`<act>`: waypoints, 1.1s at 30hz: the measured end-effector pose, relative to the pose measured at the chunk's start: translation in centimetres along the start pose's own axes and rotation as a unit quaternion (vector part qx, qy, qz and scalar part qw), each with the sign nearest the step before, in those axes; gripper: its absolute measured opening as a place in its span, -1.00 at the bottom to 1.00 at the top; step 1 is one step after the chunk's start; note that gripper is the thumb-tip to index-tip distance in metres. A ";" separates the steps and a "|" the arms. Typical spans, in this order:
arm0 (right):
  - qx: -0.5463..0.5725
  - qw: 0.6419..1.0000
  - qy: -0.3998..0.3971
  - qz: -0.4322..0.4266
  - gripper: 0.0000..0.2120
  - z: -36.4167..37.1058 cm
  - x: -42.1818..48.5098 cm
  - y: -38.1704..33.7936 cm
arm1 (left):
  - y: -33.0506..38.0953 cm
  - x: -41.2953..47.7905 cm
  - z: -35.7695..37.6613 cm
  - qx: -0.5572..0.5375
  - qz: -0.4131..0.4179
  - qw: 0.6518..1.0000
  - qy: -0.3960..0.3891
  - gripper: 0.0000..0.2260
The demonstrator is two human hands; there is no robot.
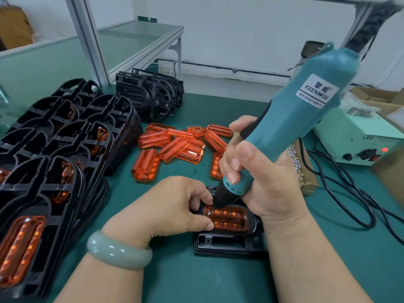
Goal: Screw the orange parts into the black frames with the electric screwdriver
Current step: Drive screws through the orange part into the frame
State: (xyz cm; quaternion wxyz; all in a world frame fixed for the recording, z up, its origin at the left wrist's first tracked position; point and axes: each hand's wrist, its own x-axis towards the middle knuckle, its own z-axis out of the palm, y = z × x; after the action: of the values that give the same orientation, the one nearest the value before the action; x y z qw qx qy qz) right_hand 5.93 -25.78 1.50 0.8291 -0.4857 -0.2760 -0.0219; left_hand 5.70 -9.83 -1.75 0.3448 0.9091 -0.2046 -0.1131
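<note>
A black frame (229,242) lies on the green mat in front of me with an orange part (229,218) seated in it. My right hand (258,171) grips the teal electric screwdriver (290,119), tilted, its black tip down on the orange part's left end. My left hand (175,206) rests on the frame's left side, thumb and fingers pinching the orange part's left edge beside the tip. A pale green bangle (118,251) circles my left wrist.
Stacked black frames with orange parts (54,162) fill the left side. More black frames (150,95) stand at the back. Loose orange parts (175,145) lie mid-table. A box of screws (298,165), a power supply (358,138) and black cables (354,200) sit on the right.
</note>
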 end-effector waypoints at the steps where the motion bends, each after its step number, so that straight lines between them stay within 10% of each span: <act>1: -0.003 1.000 0.000 0.003 -0.62 0.0 0.0 0.0 | 0.1 0.0 0.0 0.000 0.001 1.000 0.000 -0.72; 33: -0.010 0.999 0.042 0.014 -0.79 0.5 0.2 0.3 | 0.3 0.1 0.2 0.015 0.001 1.000 0.013 -0.69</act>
State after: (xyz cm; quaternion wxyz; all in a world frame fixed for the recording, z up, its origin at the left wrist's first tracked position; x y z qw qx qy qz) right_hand 5.99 -25.16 1.59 0.8351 -0.4967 -0.2342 -0.0333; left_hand 5.62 -10.23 -1.69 0.3343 0.9152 -0.2025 -0.0979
